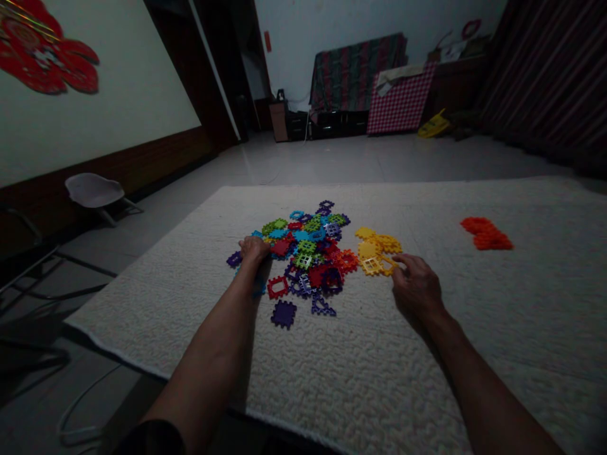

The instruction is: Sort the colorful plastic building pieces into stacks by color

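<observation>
A mixed heap of plastic interlocking tiles (303,243) in purple, green, blue and red lies on the pale quilted mat. At the heap's left edge is my left hand (255,248), its fingers curled down among the tiles; what they grip, if anything, is hidden. My right hand (418,282) pinches the edge of a yellow interlocking tile (387,265) beside a small group of yellow tiles (367,249). A dark purple square tile (284,313), a purple triangular tile (323,306) and a red frame tile (277,287) lie at the near side of the heap.
Orange tiles (487,234) are gathered in a separate pile at the right. The quilted mat (332,379) covers a broad surface. A pale chair (95,189) stands at the left. Cloth-draped furniture (355,76) is against the far wall.
</observation>
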Demonstrator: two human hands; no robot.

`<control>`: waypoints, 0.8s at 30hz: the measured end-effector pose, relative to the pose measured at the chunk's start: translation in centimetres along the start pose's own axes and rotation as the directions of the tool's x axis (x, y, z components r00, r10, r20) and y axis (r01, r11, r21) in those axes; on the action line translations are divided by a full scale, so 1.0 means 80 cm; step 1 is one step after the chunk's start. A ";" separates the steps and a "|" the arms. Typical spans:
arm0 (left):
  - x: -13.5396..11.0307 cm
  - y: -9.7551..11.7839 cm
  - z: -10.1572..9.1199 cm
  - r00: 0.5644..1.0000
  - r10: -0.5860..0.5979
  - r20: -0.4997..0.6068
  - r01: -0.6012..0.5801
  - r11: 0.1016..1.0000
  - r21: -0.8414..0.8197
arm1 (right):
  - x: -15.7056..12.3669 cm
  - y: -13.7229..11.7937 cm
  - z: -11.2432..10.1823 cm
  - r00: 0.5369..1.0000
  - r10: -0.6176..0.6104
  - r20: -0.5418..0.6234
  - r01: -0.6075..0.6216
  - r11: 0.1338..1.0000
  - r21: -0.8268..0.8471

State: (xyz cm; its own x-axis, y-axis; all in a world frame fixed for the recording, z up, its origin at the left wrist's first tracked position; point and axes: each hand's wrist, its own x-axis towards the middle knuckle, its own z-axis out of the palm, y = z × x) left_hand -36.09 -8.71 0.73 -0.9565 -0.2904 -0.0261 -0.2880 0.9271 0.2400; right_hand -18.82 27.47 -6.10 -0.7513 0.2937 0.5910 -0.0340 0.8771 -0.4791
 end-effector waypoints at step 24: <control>-0.105 0.097 0.048 0.751 0.659 -0.040 -0.660 0.748 -0.071 | 0.000 -0.095 0.032 0.936 -0.348 0.057 0.327 0.917 0.229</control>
State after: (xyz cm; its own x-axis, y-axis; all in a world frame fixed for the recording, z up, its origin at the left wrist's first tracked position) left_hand -30.47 1.86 -0.91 -0.9067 0.3829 0.1769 0.4185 0.8685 0.2654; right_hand -20.27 19.84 -4.10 -0.7286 -0.0524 0.6829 -0.4279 0.8133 -0.3942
